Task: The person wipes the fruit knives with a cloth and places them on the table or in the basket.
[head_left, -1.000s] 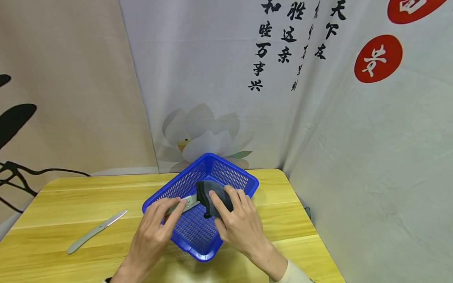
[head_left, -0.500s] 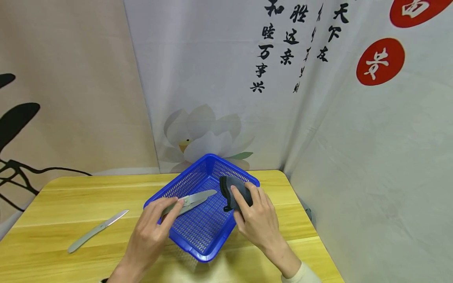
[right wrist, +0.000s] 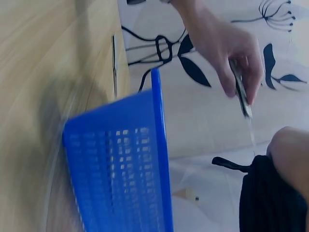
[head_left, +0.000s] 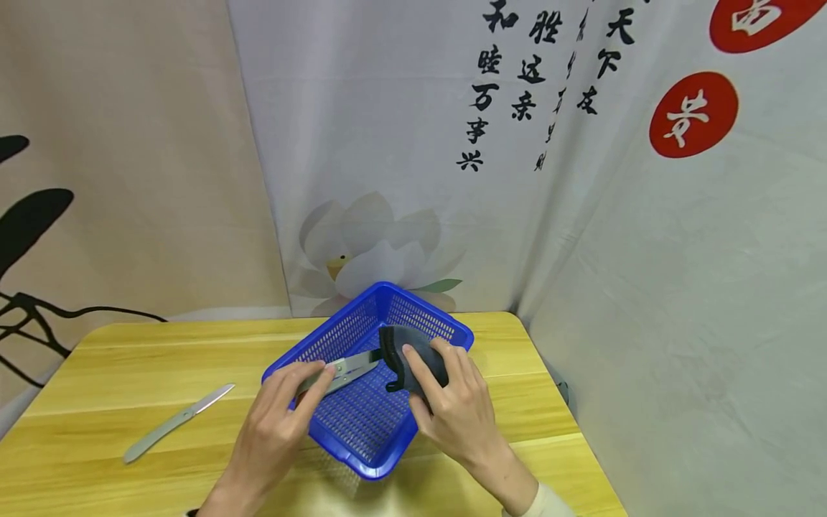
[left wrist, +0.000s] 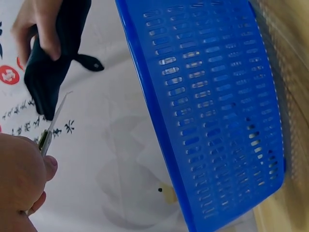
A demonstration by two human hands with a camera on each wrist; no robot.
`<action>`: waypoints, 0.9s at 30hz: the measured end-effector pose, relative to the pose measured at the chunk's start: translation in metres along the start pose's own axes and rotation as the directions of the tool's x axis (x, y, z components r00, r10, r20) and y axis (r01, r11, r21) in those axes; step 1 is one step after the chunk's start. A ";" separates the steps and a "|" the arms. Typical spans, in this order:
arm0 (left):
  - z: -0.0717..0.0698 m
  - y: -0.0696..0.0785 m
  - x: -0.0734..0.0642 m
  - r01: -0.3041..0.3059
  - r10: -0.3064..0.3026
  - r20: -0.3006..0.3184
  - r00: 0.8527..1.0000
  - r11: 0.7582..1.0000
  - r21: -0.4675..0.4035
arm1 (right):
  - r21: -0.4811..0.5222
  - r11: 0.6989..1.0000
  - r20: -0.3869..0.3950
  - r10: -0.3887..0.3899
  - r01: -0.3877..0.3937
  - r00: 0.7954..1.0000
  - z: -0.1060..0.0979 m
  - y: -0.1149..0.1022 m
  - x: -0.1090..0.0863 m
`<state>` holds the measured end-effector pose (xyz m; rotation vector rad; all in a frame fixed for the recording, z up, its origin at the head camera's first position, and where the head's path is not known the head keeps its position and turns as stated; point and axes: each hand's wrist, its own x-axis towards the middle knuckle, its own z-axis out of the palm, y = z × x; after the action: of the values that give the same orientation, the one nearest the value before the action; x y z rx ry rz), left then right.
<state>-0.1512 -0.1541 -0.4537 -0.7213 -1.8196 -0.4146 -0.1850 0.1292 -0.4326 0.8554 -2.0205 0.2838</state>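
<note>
Above the blue basket [head_left: 371, 463], my left hand [head_left: 274, 420] pinches the pale grey-green handle end of a silver tool with two blade-like parts [head_left: 357, 363]. Its exact kind is unclear. My right hand [head_left: 455, 406] grips a dark grey cloth [head_left: 397, 341] with black edging and a small hanging loop. In the head view, the edge of this cloth overlaps the tip of the upper blade. Seen from the left wrist, the thin blade [left wrist: 59, 110] points up toward the cloth [left wrist: 48, 72]. The right wrist view also has the cloth [right wrist: 270, 198] at the blade's end.
A knife [head_left: 177, 422] with a pale grey-green handle lies on the wooden table [head_left: 97, 388] to the left of the basket. Fabric curtains [head_left: 388, 108] with printed writing hang behind and at the right. A black cable [head_left: 97, 310] runs past the table's far left.
The cloth slid right, off the blade, baring both blade parts. It has since come back left a little, over the blade tip. My left hand has stayed nearly still.
</note>
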 end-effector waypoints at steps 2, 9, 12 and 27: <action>0.000 0.003 0.001 0.003 -0.003 0.004 1.000 1.000 0.005 | 0.013 1.000 0.001 -0.016 0.016 1.000 0.000 -0.007 0.003; 0.002 0.013 0.005 -0.001 0.001 -0.001 1.000 1.000 0.023 | 0.035 0.997 0.031 -0.074 0.073 0.997 -0.001 -0.027 0.008; 0.002 0.017 0.006 -0.003 0.003 -0.011 1.000 1.000 0.027 | 0.033 0.995 0.051 -0.091 0.089 0.995 -0.002 -0.033 0.009; 0.001 0.017 0.007 -0.016 0.018 -0.042 0.999 0.999 0.050 | -0.036 0.996 0.070 -0.080 0.083 0.994 -0.003 -0.029 0.012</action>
<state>-0.1426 -0.1390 -0.4485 -0.6882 -1.7765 -0.3698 -0.1681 0.1038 -0.4254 0.9321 -2.0418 0.1709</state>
